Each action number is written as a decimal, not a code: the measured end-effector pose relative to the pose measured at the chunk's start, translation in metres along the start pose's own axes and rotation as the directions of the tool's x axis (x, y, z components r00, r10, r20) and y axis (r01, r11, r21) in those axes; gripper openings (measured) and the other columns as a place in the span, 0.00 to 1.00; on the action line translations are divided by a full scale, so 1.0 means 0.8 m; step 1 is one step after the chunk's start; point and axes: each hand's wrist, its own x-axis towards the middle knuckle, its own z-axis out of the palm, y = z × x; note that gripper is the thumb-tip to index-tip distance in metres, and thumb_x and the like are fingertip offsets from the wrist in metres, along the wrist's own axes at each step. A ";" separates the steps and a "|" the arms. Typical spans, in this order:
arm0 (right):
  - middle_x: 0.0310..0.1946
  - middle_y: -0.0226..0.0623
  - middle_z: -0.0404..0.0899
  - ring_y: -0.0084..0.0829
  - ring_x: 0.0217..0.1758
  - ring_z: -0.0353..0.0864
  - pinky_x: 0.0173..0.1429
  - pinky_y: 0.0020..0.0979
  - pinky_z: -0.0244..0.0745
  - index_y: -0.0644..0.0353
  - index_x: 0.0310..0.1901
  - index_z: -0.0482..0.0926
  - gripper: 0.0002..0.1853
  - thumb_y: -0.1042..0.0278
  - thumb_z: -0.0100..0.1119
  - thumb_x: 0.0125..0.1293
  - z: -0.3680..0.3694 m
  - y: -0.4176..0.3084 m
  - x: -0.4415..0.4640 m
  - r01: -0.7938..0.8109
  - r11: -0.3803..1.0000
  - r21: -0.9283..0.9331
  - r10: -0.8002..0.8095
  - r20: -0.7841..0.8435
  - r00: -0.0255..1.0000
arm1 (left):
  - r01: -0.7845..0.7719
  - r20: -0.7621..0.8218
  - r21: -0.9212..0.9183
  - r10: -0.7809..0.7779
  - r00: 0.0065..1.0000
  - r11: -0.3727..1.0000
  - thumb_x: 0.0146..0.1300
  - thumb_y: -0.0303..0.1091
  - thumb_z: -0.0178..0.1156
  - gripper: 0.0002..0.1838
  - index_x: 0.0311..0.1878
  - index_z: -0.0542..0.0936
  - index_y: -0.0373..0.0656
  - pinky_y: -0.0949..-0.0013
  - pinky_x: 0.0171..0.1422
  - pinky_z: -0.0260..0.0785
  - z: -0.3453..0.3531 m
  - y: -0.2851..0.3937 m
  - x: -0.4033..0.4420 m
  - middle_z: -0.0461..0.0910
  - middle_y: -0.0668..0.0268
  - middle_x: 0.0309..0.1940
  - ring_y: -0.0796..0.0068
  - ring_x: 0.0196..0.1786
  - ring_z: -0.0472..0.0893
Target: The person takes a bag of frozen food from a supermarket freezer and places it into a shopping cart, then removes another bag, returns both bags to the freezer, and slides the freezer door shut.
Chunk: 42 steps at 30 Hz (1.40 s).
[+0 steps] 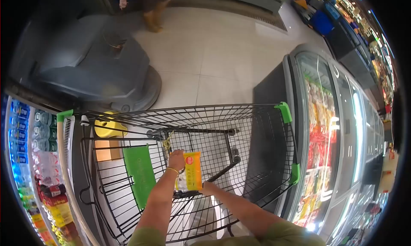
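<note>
Both my hands hold a yellow and orange food packet [194, 171] with a clear window and white pieces inside. My left hand [176, 159], with a thin yellow band at the wrist, is closed on its upper left edge. My right hand [209, 188] grips the lower right corner, its fingertips partly hidden behind the packet. Under the packet is a black wire shopping cart [184, 113] with green corner pieces. A green panel [140, 175] hangs on the cart's wire wall to the left of my left hand.
A glass-topped freezer [319, 117] with packaged food runs along the right. Bottled drinks [43, 139] line the left edge. A grey floor-cleaning machine [98, 66] stands beyond the cart's left end, near a yellow object [110, 125]. Another person's boots [153, 20] show at the top.
</note>
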 end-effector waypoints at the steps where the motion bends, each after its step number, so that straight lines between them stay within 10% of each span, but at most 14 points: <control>1: 0.38 0.49 0.81 0.44 0.46 0.80 0.50 0.38 0.74 0.65 0.51 0.74 0.31 0.47 0.60 0.55 0.017 0.000 0.013 -0.002 1.000 0.023 0.002 0.007 1.000 | -0.007 0.020 0.012 0.006 1.000 1.000 0.55 0.31 0.54 0.23 0.56 0.72 0.42 0.60 0.64 0.60 0.002 -0.007 -0.004 0.75 0.56 0.52 0.60 0.55 0.74; 3: 0.40 0.52 0.80 0.46 0.46 0.80 0.49 0.38 0.75 0.64 0.50 0.75 0.28 0.48 0.61 0.55 0.049 0.017 0.061 0.298 0.948 0.108 -0.298 -0.016 0.954 | 0.027 0.187 0.016 -0.029 0.982 1.000 0.54 0.31 0.55 0.23 0.55 0.73 0.41 0.59 0.62 0.62 0.005 -0.013 0.001 0.76 0.57 0.49 0.60 0.55 0.74; 11: 0.53 0.46 0.73 0.41 0.55 0.76 0.54 0.41 0.73 0.63 0.55 0.67 0.34 0.47 0.62 0.54 0.055 -0.017 0.062 -0.290 0.936 0.198 0.323 -0.167 0.931 | -0.053 0.142 0.169 0.029 0.989 0.984 0.56 0.32 0.53 0.21 0.54 0.73 0.43 0.60 0.60 0.61 0.025 -0.026 0.014 0.74 0.59 0.47 0.58 0.54 0.72; 15: 0.53 0.45 0.74 0.39 0.56 0.76 0.55 0.40 0.73 0.62 0.55 0.67 0.29 0.50 0.57 0.58 0.046 -0.008 0.066 -0.256 0.955 0.151 0.273 -0.102 0.957 | -0.080 0.038 0.129 0.076 0.996 0.988 0.57 0.32 0.52 0.19 0.53 0.73 0.44 0.59 0.58 0.62 0.043 -0.032 0.014 0.75 0.60 0.46 0.61 0.54 0.72; 18: 0.43 0.42 0.79 0.40 0.42 0.82 0.45 0.37 0.78 0.62 0.49 0.73 0.25 0.51 0.59 0.57 0.041 -0.017 0.060 -0.406 0.817 0.409 0.491 -0.125 0.862 | -0.071 0.203 0.217 0.026 0.979 0.974 0.57 0.35 0.54 0.13 0.45 0.78 0.45 0.60 0.56 0.65 0.025 -0.025 0.014 0.77 0.62 0.42 0.62 0.50 0.75; 22: 0.40 0.40 0.81 0.42 0.35 0.83 0.41 0.37 0.79 0.60 0.47 0.75 0.19 0.56 0.54 0.60 0.044 -0.010 0.066 -0.374 0.876 0.303 0.416 -0.087 0.905 | -0.225 0.343 0.234 0.136 0.929 0.946 0.55 0.39 0.59 0.09 0.37 0.81 0.47 0.59 0.52 0.68 0.018 -0.031 0.008 0.80 0.62 0.40 0.62 0.48 0.78; 25: 0.39 0.43 0.80 0.44 0.38 0.82 0.42 0.37 0.78 0.60 0.46 0.76 0.16 0.61 0.53 0.59 0.024 0.000 0.037 -0.151 0.984 0.090 0.160 -0.108 0.981 | -0.345 0.344 0.169 0.273 0.898 0.923 0.54 0.41 0.59 0.10 0.36 0.81 0.49 0.59 0.48 0.70 0.004 -0.026 -0.016 0.81 0.61 0.35 0.60 0.43 0.79; 27: 0.40 0.45 0.77 0.45 0.43 0.79 0.45 0.39 0.76 0.60 0.44 0.77 0.15 0.63 0.52 0.58 0.012 0.021 0.034 0.283 0.919 -0.276 -0.336 -0.166 0.927 | -0.328 0.407 0.082 0.269 0.873 0.941 0.56 0.41 0.57 0.10 0.38 0.80 0.48 0.58 0.45 0.71 -0.055 0.008 -0.037 0.81 0.58 0.34 0.58 0.40 0.80; 34: 0.43 0.46 0.77 0.44 0.46 0.79 0.46 0.39 0.73 0.61 0.42 0.77 0.15 0.62 0.46 0.61 -0.160 0.054 -0.119 0.327 0.849 -0.415 -0.389 -0.073 0.918 | -0.129 0.310 -0.383 0.258 0.915 0.915 0.61 0.49 0.56 0.18 0.47 0.77 0.46 0.63 0.42 0.70 -0.207 0.121 -0.136 0.80 0.60 0.33 0.64 0.36 0.79; 36: 0.40 0.46 0.78 0.44 0.44 0.78 0.46 0.38 0.73 0.61 0.43 0.74 0.14 0.62 0.45 0.62 -0.201 0.051 -0.231 0.267 0.963 0.035 -0.228 -0.423 0.877 | -0.126 0.268 -0.440 0.263 0.927 0.889 0.62 0.49 0.55 0.19 0.48 0.77 0.45 0.67 0.40 0.69 -0.239 0.163 -0.147 0.80 0.63 0.32 0.69 0.34 0.78; 38: 0.39 0.45 0.78 0.42 0.43 0.78 0.45 0.37 0.73 0.62 0.43 0.73 0.14 0.62 0.44 0.63 -0.232 0.050 -0.333 0.302 0.953 -0.001 -0.257 -0.528 0.809 | -0.113 0.126 -0.859 0.420 0.899 0.500 0.64 0.43 0.55 0.17 0.49 0.77 0.41 0.74 0.39 0.67 -0.254 0.205 -0.166 0.79 0.70 0.34 0.78 0.34 0.75; 41: 0.38 0.41 0.79 0.36 0.42 0.79 0.46 0.37 0.73 0.59 0.44 0.72 0.17 0.53 0.43 0.67 -0.256 0.073 -0.479 0.518 0.856 0.005 -0.375 -0.683 0.627 | -0.062 0.168 -0.871 0.415 0.894 0.487 0.64 0.37 0.56 0.14 0.48 0.77 0.39 0.77 0.42 0.66 -0.341 0.304 -0.229 0.78 0.71 0.38 0.81 0.38 0.75; 42: 0.39 0.40 0.79 0.35 0.44 0.79 0.47 0.37 0.73 0.57 0.46 0.72 0.20 0.48 0.42 0.68 -0.249 0.080 -0.533 0.584 0.785 0.206 -0.273 -0.732 0.625 | 0.038 0.142 -0.973 0.459 0.877 0.229 0.62 0.34 0.56 0.13 0.49 0.76 0.39 0.75 0.47 0.68 -0.334 0.325 -0.236 0.79 0.68 0.41 0.79 0.42 0.77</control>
